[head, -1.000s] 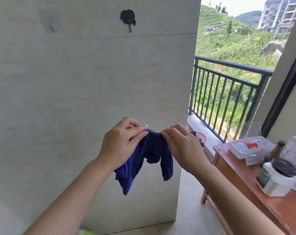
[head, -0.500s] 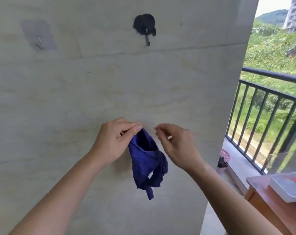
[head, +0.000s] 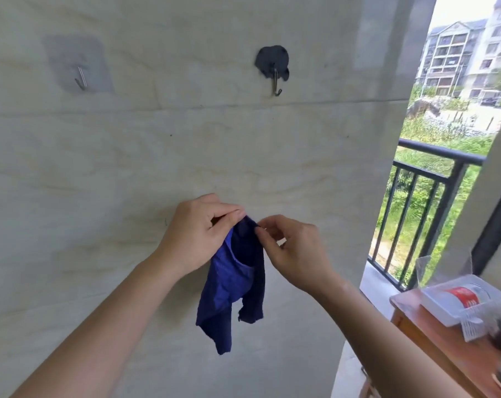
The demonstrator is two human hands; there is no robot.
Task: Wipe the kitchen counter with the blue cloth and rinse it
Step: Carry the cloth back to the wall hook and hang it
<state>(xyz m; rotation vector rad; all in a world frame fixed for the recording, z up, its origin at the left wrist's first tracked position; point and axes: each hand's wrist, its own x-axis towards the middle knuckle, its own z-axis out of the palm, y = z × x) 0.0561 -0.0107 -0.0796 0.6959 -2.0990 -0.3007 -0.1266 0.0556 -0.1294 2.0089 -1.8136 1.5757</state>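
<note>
Your hands are close together: left hand (head: pixel 197 234) pinches the cloth (head: pixel 232 285) at its top, right hand (head: pixel 295 254) pinches its edge beside. The cloth hangs before the wall (head: pixel 128 168), below the hook (head: pixel 273 70).

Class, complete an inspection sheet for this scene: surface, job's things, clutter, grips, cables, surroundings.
Surface: brown wooden table, lower right; no counter seen.
Job's things: dark blue fabric cloth, held up, hanging crumpled.
Clutter: clear plastic box with red label on the table.
Grips: left hand and right hand both pinch the cloth's top edge.
Cables: nothing seen.
Surroundings: pale marbled wall, black metal hook, clear adhesive hook, black balcony railing.
</note>
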